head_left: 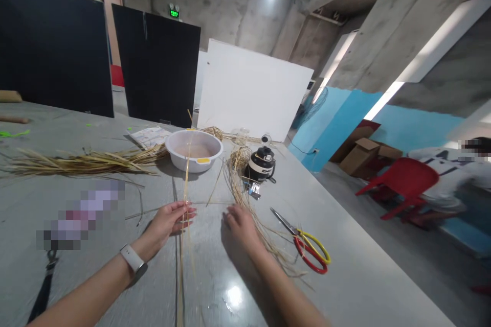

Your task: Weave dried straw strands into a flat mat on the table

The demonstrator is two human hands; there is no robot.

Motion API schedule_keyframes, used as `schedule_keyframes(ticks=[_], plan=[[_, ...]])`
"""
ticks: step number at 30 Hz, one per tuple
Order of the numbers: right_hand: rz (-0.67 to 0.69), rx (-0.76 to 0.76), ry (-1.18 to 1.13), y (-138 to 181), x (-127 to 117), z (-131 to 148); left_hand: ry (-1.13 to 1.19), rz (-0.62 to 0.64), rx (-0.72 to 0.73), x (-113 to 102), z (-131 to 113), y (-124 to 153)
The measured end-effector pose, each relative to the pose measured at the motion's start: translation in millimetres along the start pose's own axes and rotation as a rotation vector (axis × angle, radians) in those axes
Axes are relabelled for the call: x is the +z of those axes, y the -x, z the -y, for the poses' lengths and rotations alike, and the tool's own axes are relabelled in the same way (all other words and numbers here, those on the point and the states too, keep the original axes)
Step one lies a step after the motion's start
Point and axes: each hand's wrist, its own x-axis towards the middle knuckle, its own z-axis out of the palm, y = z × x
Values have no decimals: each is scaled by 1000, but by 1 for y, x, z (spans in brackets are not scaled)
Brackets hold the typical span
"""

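Note:
My left hand (171,220) rests on the grey table (95,204) with its fingertips pinched on a thin straw strand (186,184) that runs from the table's near edge up towards a white basin (194,149). A white watch sits on that wrist. Just to the right, my right hand (240,224) lies palm down, fingers curled over the lower end of a loose straw bundle (240,184). Whether it grips the straw is hard to tell.
A long sheaf of straw (82,162) lies at the left. A black-and-white jar-like device (261,164) stands behind the bundle. Red-and-yellow scissors (307,245) lie to the right. The table's right edge drops to a floor where another person sits by a red chair (401,180).

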Motion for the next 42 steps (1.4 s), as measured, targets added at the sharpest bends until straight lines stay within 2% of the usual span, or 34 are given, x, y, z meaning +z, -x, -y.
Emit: schedule_keyframes(ticks=[3, 6, 9, 17, 25, 28, 34, 38, 42], plan=[[-93, 11, 334, -31, -13, -9, 3, -8, -18, 2, -2, 1], [-132, 39, 665, -48, -13, -9, 5, -10, -20, 4, -4, 1], [-102, 75, 766, -59, -7, -8, 3, -11, -23, 4, -3, 2], [-148, 142, 712, -81, -15, -16, 26, 30, -12, 0, 0, 0], [-172, 115, 560, -87, -16, -13, 11, 36, -3, -4, 3, -5], [-220, 100, 439, -98, -32, -10, 6, 26, -5, -6, 5, -7], [-249, 43, 158, -128, -88, 2, 8, 22, -12, -6, 4, -8], [-224, 84, 251, -132, -114, 3, 13, 20, -13, -5, 3, -7], [-156, 217, 534, -124, -117, -1, 15, 28, 13, -5, 5, -7]])
